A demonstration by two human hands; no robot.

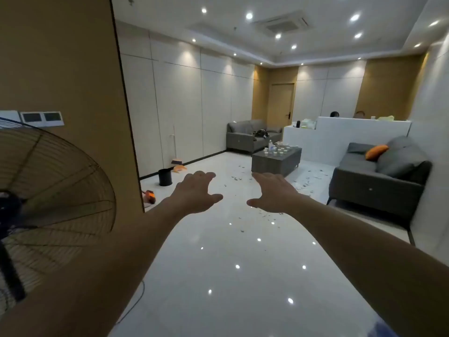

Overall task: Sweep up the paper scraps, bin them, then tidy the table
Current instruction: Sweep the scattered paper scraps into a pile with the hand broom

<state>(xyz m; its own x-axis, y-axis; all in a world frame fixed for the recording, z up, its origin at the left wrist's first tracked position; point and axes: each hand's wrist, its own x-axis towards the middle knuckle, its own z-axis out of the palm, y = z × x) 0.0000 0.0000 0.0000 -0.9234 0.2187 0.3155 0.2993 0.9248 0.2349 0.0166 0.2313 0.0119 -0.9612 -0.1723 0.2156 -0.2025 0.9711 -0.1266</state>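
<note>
— Across the glossy floor [243, 276], where do the paper scraps [267, 216] lie?
— Scattered around the coffee table [275, 161], too many and too small to count; cups crowd its top.
— And the tools?
— One broom [175, 152] leans on the far wall; one orange dustpan [180, 168] and one black bin [165, 177] sit beside it, probably parked there ready for use.
— The hands?
— Left hand [194, 193] and right hand [273, 192] both reach forward, fingers spread, holding nothing; two sofas, one fan.
</note>
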